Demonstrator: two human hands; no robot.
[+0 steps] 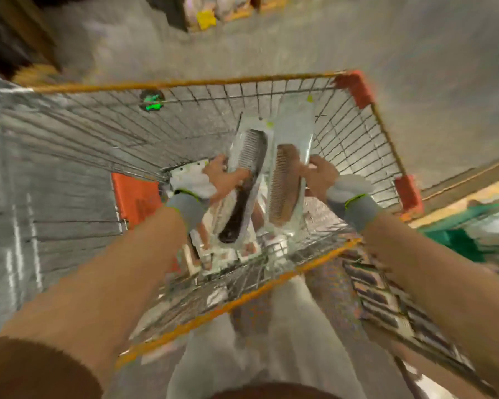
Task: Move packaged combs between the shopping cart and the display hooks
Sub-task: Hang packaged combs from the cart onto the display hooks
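Note:
I look down into a wire shopping cart [355, 145] with orange trim. My left hand [222, 180] grips a clear packet holding a black comb [248, 180]. My right hand [319, 174] grips a second clear packet holding a brown comb [285, 185]. Both packets are held upright side by side above the cart's basket. More packaged combs [228, 254] lie on the cart's floor beneath them, partly hidden by the held packets. The picture is blurred by motion.
An orange child-seat flap [136, 197] sits at the cart's left. A shelf with goods [401, 306] runs along the lower right, a green item [455, 240] beyond it. Grey floor [271, 47] surrounds the cart, with stock at the top.

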